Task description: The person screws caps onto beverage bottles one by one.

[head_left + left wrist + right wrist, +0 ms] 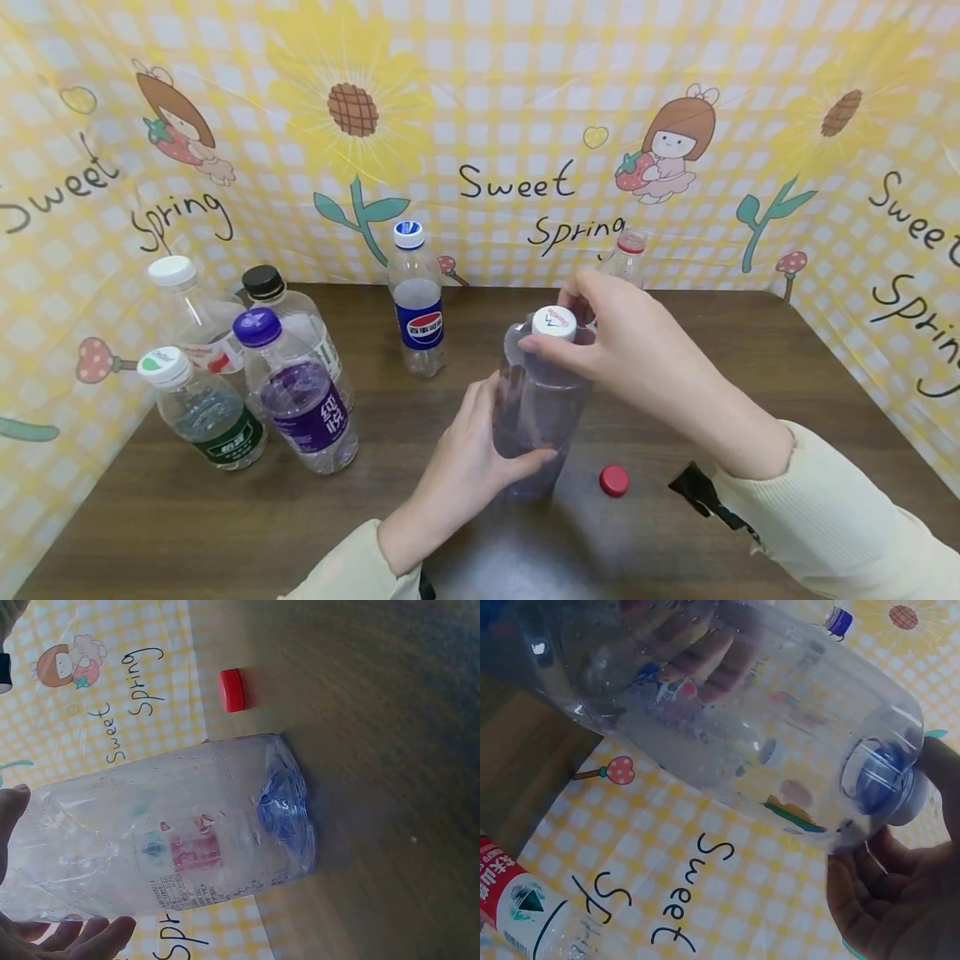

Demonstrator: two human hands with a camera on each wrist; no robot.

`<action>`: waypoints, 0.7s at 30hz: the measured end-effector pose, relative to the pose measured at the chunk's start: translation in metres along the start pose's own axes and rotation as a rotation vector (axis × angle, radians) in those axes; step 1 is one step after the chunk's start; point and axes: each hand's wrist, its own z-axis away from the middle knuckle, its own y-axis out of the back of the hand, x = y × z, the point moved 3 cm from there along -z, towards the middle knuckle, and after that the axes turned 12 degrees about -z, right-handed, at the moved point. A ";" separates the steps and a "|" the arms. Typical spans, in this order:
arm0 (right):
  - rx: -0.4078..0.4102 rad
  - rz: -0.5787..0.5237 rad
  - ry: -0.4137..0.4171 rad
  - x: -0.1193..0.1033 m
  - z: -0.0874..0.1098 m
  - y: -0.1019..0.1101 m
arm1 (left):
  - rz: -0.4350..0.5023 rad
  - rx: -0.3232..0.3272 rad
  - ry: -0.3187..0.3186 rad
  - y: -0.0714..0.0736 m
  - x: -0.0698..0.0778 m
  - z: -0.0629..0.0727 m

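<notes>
A large clear plastic bottle (543,408) with a white cap (554,323) stands slightly tilted in front of the person. The left hand (465,450) grips its side, thumb across the near face and fingers behind. With thumb and fingers, the right hand (622,333) pinches the white cap at the top. The bottle's body (180,832) and printed label show in the left wrist view. From the right wrist view, the right hand (900,877) curls at the cap (911,796). A loose red cap (614,481) lies on the table to the bottle's right.
An uncapped bottle (632,243) with a red neck ring stands behind the right hand, partly hidden. A Pepsi bottle (417,312) stands at the back. Several capped bottles, including one with a purple label (307,408), cluster at the left. Patterned cloth (495,108) surrounds the wooden table (420,400).
</notes>
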 end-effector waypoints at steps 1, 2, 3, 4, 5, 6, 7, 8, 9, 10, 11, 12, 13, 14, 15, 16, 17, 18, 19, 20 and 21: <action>-0.014 -0.014 0.008 0.001 0.000 -0.001 | 0.000 -0.001 0.001 0.000 0.000 0.000; -0.031 -0.035 0.021 0.002 0.001 -0.001 | -0.001 -0.001 0.001 -0.001 0.000 0.000; -0.055 -0.061 0.037 0.003 0.001 0.000 | -0.003 0.000 0.000 -0.001 0.000 0.001; -0.083 -0.096 0.057 0.004 0.002 0.001 | -0.005 0.004 -0.003 -0.001 0.000 0.001; -0.113 -0.131 0.080 0.005 0.003 0.002 | -0.011 0.009 -0.006 -0.001 0.000 0.001; -0.141 -0.162 0.099 0.006 0.004 0.004 | -0.016 0.015 -0.012 -0.001 0.000 0.001; -0.169 -0.188 0.114 0.006 0.005 0.006 | -0.021 0.020 -0.015 -0.001 0.001 0.001; -0.196 -0.212 0.120 0.007 0.006 0.007 | -0.024 0.024 -0.017 -0.001 0.001 0.000; -0.220 -0.231 0.127 0.007 0.007 0.009 | -0.028 0.027 -0.018 -0.001 0.001 0.000; -0.238 -0.246 0.132 0.007 0.008 0.010 | -0.029 0.028 -0.017 -0.001 0.001 0.000; -0.250 -0.252 0.133 0.007 0.008 0.011 | -0.030 0.027 -0.014 -0.001 0.001 0.000; -0.255 -0.253 0.135 0.007 0.008 0.011 | -0.030 0.026 -0.012 -0.001 0.001 0.000; -0.259 -0.253 0.141 0.007 0.008 0.011 | -0.030 0.024 -0.010 -0.001 0.002 0.000; -0.260 -0.251 0.149 0.007 0.008 0.011 | -0.030 0.024 -0.009 -0.001 0.002 0.000; -0.257 -0.247 0.158 0.007 0.008 0.011 | -0.029 0.022 -0.008 -0.001 0.002 0.000; -0.252 -0.243 0.163 0.007 0.008 0.011 | -0.031 0.021 -0.008 -0.001 0.002 0.000; -0.245 -0.240 0.166 0.007 0.008 0.012 | -0.032 0.021 -0.009 -0.001 0.002 0.000; -0.237 -0.238 0.166 0.008 0.008 0.013 | -0.033 0.022 -0.009 -0.001 0.002 0.000; -0.231 -0.235 0.164 0.008 0.008 0.013 | -0.034 0.024 -0.008 -0.001 0.002 0.000; -0.225 -0.234 0.159 0.008 0.007 0.014 | -0.037 0.025 -0.007 -0.001 0.002 0.000; -0.219 -0.231 0.150 0.008 0.007 0.015 | -0.039 0.029 -0.006 -0.001 0.002 0.000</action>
